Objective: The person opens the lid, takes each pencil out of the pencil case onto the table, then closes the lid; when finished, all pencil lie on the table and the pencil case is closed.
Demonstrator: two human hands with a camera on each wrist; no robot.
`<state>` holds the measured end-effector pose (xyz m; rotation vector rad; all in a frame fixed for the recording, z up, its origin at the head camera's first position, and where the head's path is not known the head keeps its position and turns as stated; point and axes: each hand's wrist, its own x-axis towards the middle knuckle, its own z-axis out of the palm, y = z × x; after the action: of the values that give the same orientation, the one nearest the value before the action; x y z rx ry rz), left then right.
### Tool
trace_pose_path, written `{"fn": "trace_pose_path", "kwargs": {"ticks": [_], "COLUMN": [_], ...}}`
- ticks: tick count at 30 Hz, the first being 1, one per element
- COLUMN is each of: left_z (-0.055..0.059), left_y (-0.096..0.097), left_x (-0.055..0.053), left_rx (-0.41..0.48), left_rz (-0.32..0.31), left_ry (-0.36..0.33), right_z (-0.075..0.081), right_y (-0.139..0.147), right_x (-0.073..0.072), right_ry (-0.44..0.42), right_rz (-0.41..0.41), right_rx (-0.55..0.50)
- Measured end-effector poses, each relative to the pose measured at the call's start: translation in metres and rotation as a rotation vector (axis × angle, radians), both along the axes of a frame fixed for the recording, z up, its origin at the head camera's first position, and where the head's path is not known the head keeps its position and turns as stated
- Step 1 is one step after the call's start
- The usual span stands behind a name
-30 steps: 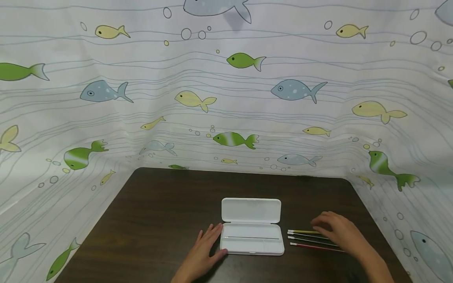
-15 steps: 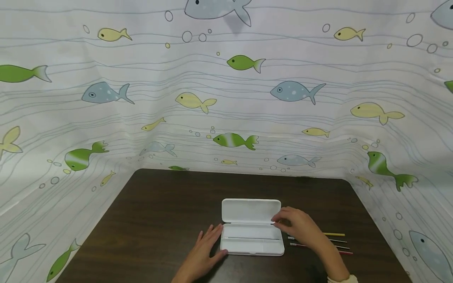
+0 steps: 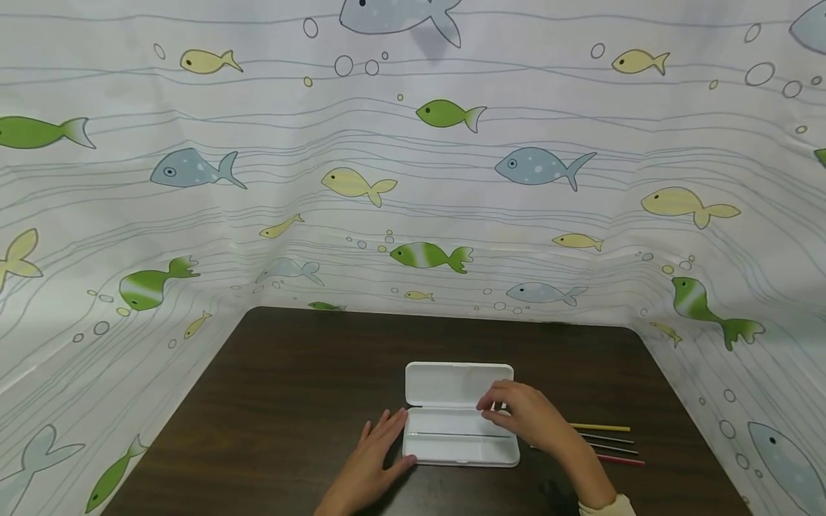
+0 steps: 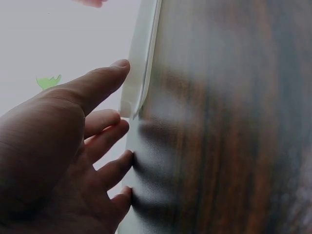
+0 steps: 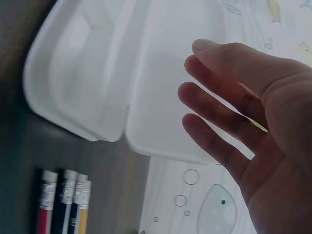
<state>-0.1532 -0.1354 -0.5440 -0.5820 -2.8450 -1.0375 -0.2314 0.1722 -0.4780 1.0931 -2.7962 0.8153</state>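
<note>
An open white pencil case (image 3: 459, 383) lies on the dark table, its lid tipped back on the far side. My left hand (image 3: 371, 462) rests at its left edge, fingers extended, the thumb by the near corner; the left wrist view shows its fingertips along the case edge (image 4: 141, 63). Over the right part of the case hovers my right hand (image 3: 532, 419), loosely bent and holding nothing. Right of the case lie a yellow pencil (image 3: 603, 428), two dark pencils (image 3: 606, 438) and a red pencil (image 3: 619, 459), partly covered by my right forearm in the head view.
The brown wood-grain table (image 3: 310, 373) has a white fish-printed cloth (image 3: 361, 129) hung behind it and along both sides. In the right wrist view the pencils' white eraser ends (image 5: 48, 176) point toward the case.
My right hand has moved left from above the pencils to over the case, shifting slightly further in the last half second. The left hand, case and pencils have stayed in place.
</note>
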Motion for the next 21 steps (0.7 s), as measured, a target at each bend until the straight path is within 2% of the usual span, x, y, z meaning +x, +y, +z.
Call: {"fn": "trace_pose_path", "kwargs": {"ticks": [13,21], "left_z": [0.002,0.000], "left_y": [0.000,0.001], "left_x": [0.000,0.001], "left_rx": [-0.002,0.008], "left_rz": [0.001,-0.007], "left_ry": [-0.007,0.016], "right_z": [-0.030,-0.037], "right_y": [0.000,-0.001], "right_x": [-0.007,-0.008], "right_ry": [-0.085,-0.007], "right_rz": [0.054,0.040], "right_rx": [0.097,0.124]}}
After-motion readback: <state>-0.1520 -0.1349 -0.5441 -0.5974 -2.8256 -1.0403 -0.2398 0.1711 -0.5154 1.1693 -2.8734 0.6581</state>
